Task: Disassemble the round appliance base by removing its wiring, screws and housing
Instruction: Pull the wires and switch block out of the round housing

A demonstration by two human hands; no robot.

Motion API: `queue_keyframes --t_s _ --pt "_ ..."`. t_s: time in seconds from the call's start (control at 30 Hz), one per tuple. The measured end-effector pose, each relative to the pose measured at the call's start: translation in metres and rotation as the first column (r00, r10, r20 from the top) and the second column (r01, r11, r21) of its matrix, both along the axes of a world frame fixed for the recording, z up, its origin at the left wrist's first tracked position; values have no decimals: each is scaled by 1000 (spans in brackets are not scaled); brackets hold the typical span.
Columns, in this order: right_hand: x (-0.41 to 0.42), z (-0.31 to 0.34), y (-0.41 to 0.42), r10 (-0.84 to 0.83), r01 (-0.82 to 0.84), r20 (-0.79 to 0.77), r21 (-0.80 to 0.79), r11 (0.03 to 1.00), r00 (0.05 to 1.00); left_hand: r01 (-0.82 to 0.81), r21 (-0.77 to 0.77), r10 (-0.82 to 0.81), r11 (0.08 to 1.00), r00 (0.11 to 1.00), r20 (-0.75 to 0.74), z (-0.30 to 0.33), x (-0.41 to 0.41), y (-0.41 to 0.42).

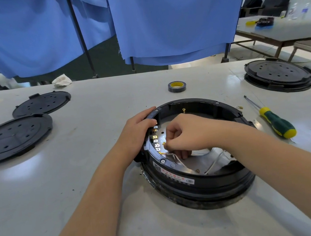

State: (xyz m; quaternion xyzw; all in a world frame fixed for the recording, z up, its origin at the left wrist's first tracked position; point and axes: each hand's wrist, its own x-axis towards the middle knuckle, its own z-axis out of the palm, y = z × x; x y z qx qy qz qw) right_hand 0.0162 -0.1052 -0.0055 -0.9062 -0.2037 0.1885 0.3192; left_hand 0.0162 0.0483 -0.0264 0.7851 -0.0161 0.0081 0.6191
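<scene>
1. I see two black perforated covers (14, 136) lying flat on the far left of the grey table (82, 196), one overlapping the other's edge, and another stacked black base (279, 75) at the far right corner.
2. A roll of black tape (176, 86) sits beyond the work, well apart from it; a green-and-yellow screwdriver (273, 120) lies just right of it, untouched.
3. The round appliance base (198, 179) rests open side up in the middle of the table, its metal plate and white wires (180, 163) exposed inside the black ring.
4. My right forearm crosses over the ring's right side and hides part of the interior.
5. My left hand (138, 132) clamps the ring's left rim, fingers curled over the top edge.
6. My right hand (184, 133) reaches inside, fingers bunched tight in a pinch near the brass terminals (156, 137); I cannot tell exactly what it pinches.
</scene>
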Motion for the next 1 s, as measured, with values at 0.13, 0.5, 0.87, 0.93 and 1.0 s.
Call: queue_keyframes --t_s 0.13,0.5,0.87,0.93,1.0 --pt "0 -1 0 -15 15 4 23 1000 1000 -2 -4 2 1000 1000 1 0 0 0" --pt "-2 5 -2 -9 2 53 127 992 999 -1 -19 2 1000 1000 12 -3 3 0" --pt "-7 2 -1 124 -124 18 56 991 992 -32 -36 33 999 998 45 -6 3 0" --pt "-5 2 -2 137 -138 28 43 990 990 -27 -47 30 999 998 57 -6 3 0" --pt "-4 2 -2 152 -153 46 24 988 987 -17 -57 20 998 998 65 -7 2 0"
